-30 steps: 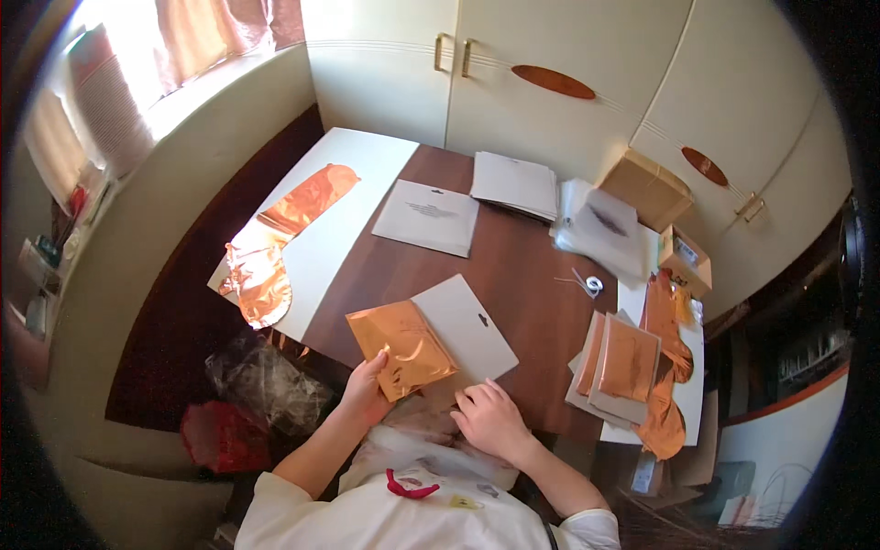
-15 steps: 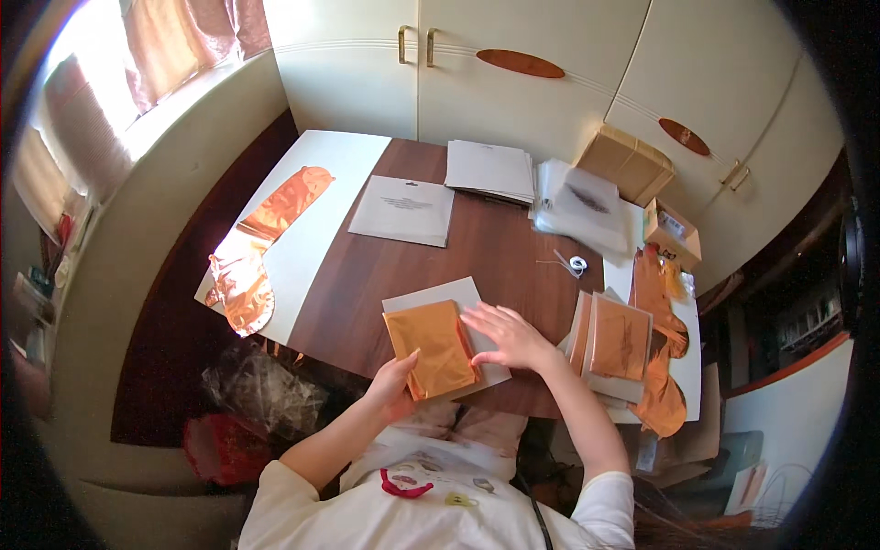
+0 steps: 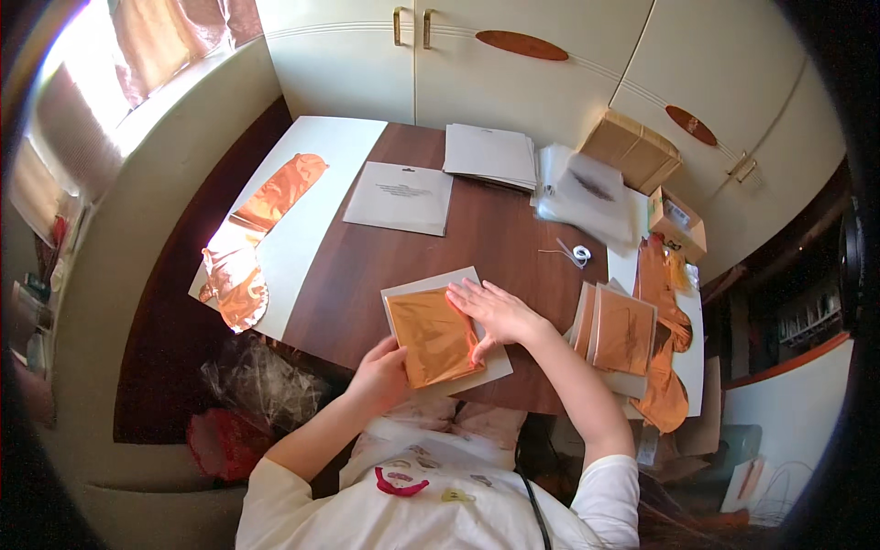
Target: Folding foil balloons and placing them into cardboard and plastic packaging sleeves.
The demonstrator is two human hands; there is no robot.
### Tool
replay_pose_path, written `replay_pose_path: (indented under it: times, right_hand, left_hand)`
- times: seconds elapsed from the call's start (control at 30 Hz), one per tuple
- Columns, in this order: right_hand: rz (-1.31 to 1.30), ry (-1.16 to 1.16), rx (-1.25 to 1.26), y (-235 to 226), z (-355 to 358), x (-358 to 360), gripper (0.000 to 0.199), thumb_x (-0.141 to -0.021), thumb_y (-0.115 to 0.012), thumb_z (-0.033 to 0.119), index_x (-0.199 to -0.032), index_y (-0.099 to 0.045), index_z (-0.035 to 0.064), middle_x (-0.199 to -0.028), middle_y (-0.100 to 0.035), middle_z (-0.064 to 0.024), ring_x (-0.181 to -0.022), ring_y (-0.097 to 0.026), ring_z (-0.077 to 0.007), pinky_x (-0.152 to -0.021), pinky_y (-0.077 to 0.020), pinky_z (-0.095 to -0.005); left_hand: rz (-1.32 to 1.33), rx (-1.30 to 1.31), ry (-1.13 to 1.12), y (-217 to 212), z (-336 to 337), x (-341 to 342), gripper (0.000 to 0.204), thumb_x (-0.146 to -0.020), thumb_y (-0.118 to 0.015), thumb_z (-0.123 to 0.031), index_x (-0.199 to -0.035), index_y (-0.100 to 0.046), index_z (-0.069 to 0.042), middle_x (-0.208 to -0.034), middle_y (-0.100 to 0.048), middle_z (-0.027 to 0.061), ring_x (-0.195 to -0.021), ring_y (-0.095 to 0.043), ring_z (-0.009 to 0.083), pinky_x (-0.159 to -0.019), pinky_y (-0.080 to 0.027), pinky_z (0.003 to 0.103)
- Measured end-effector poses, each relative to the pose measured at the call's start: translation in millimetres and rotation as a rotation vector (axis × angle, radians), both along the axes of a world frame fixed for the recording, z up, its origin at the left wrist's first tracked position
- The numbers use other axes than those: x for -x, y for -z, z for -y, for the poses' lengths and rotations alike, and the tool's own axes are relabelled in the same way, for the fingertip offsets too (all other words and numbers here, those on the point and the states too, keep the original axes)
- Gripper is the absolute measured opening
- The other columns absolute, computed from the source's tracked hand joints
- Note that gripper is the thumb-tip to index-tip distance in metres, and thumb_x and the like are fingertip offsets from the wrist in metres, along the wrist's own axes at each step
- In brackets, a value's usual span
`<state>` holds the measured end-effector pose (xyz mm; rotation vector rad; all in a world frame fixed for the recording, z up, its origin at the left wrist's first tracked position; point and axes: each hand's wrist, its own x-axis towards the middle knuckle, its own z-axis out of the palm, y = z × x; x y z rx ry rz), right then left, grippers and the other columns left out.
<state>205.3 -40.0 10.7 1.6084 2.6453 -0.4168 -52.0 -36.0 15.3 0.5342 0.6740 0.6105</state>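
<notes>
A folded copper-coloured foil balloon (image 3: 429,341) lies on a white card (image 3: 496,365) at the table's near edge. My right hand (image 3: 498,314) rests flat on the foil's upper right part, fingers stretched and thumb apart along its right edge. At the lower left edge of card and foil is my left hand (image 3: 379,376), closed with the thumb uppermost; its other fingers are mostly hidden.
A flat foil balloon (image 3: 272,203) is spread at the left. Toward the back are a printed card (image 3: 401,200), a card stack (image 3: 489,155), clear plastic sleeves (image 3: 587,202) and a cardboard box (image 3: 631,145). White ribbon (image 3: 580,256) and packed foil balloons (image 3: 625,332) lie right.
My right hand has moved left and up onto the foil. My left thumb has drawn back from the foil's face to its left edge. The foil sits more squarely over the card.
</notes>
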Motion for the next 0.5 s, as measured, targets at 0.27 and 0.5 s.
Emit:
replay_pose_path:
  times: [0.27, 0.5]
  right_hand:
    - [0.059, 0.006, 0.021, -0.5, -2.1, 4.1, 0.128, -0.044, -0.077, 0.061, -0.144, -0.017, 0.0091, -0.151, -0.018, -0.0077, -0.138, -0.019, -0.0283, -0.111, -0.0201, -0.0476]
    - [0.138, 0.023, 0.091, -15.6, -0.5, 11.7, 0.132, -0.043, -0.080, 0.056, -0.145, -0.012, 0.0068, -0.151, -0.016, -0.0113, -0.139, -0.014, -0.0300, -0.112, -0.0152, -0.0483]
  left_hand:
    - [-0.994, -1.795, 0.297, 9.2, -40.3, -13.9, 0.066, -0.081, -0.063, -0.033, -0.133, -0.036, -0.001, -0.143, -0.026, 0.0236, -0.134, -0.023, 0.0406, -0.109, -0.020, 0.050]
    - [-1.178, -1.958, 0.531, 24.5, -44.5, -21.2, 0.100, -0.073, -0.048, -0.073, -0.138, -0.030, 0.001, -0.144, -0.026, 0.0243, -0.135, -0.020, 0.0416, -0.109, -0.016, 0.052]
